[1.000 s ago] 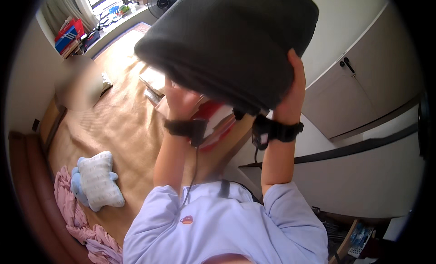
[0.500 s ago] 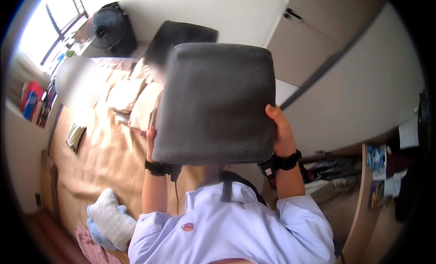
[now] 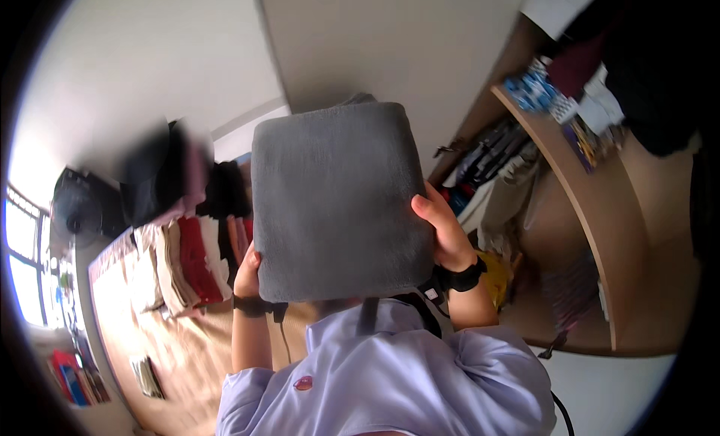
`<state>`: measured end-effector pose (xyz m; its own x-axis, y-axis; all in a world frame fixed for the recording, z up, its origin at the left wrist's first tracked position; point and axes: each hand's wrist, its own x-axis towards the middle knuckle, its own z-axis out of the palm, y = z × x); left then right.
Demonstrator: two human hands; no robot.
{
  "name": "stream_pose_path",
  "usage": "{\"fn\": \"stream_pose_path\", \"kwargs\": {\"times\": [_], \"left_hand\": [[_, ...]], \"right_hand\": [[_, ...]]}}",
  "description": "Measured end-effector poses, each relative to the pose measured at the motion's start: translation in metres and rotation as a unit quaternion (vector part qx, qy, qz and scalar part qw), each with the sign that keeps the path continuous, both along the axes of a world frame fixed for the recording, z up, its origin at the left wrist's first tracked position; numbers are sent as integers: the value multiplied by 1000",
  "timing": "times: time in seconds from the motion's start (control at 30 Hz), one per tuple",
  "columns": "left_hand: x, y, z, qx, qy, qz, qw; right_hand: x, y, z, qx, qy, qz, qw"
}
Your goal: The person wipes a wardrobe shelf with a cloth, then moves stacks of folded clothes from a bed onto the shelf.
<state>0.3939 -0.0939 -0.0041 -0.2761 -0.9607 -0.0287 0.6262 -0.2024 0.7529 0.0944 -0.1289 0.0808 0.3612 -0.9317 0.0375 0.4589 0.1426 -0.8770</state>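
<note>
A thick, square bundle of dark grey plush fabric [image 3: 341,203] with rounded corners hangs in front of my chest. It looks like a folded cloth or blanket, and its underside is hidden. My left hand [image 3: 247,273] grips its lower left edge, with most of the fingers out of sight behind it. On the opposite side my right hand [image 3: 448,233] holds the right edge, thumb lying on the top face and fingers underneath. Both wrists wear black straps.
To the right, an open wardrobe has a curved wooden shelf edge [image 3: 581,188] and hanging clothes [image 3: 491,158]. On the left lies a bed [image 3: 225,353] with a row of folded clothes [image 3: 184,263]. A fan [image 3: 79,207] stands near the window. Another person in a black top [image 3: 154,177] is beyond the bed.
My view has swung right, bringing the wardrobe closer to the middle and the bed further left. The grey bundle stays between both hands, turned slightly.
</note>
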Motion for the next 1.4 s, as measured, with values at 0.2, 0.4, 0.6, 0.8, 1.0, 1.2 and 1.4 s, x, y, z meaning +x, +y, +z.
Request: {"fn": "stream_pose_path", "kwargs": {"times": [0.2, 0.4, 0.6, 0.8, 1.0, 1.2, 1.4], "left_hand": [[-65, -19, -5, 0, -40, -88, 995], [-152, -47, 5, -5, -51, -214, 976], [-272, -50, 53, -49, -101, -359, 927], [-392, -51, 86, -96, -74, -487, 865], [-521, -38, 134, -86, -15, -576, 813], [-612, -43, 111, -284, -263, -447, 806], [-567, -42, 123, -482, -255, -396, 739]], "right_hand": [[-75, 44, -7, 13, -37, -112, 993], [-141, 102, 7, -15, -45, -253, 966], [-202, 170, 7, -3, -24, -447, 894], [-257, 224, 25, -5, -109, -601, 792], [-319, 240, 85, -19, -58, -673, 737], [-427, 245, 54, 125, 373, -675, 624], [-372, 246, 54, -25, 629, -632, 452]]}}
